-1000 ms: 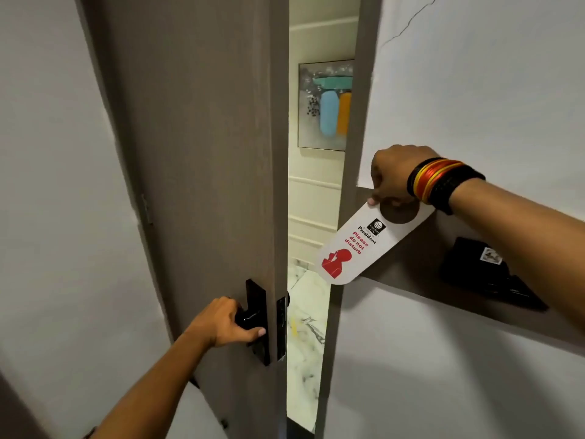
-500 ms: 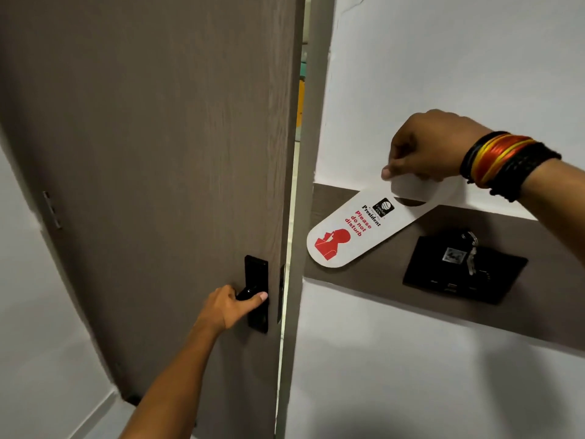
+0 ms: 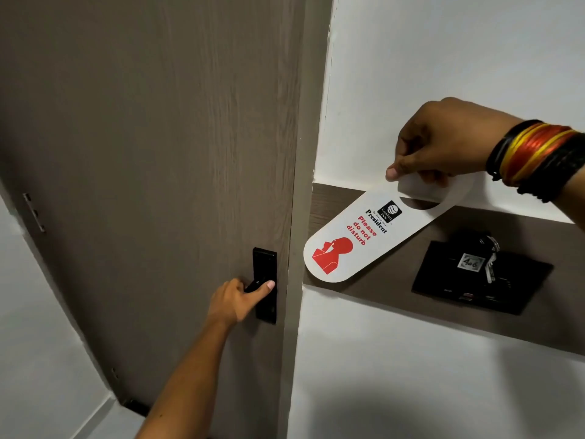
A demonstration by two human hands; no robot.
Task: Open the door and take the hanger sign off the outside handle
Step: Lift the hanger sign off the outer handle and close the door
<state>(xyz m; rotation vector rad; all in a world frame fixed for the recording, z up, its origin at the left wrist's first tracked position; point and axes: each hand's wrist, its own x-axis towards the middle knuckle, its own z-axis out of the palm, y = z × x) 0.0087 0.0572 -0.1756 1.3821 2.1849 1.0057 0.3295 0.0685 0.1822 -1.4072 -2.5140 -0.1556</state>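
- Wrapped around the black lever handle (image 3: 257, 286) of the grey-brown door (image 3: 152, 172), my left hand (image 3: 235, 301) grips it with the thumb laid along the lever; the door sits flush in its frame.
- Pinched by its hook end in my right hand (image 3: 443, 144), thumb and fingers closed on the card, the hanger sign (image 3: 364, 239) is off any handle and held in front of the wall.
- Long axis: slanting down-left from the right hand toward the door edge; my right hand alone has it.
- White card, round cut-out, red "Please do not disturb" and red figure.
- Further right, a black wall panel (image 3: 481, 280) holds keys tagged 406.
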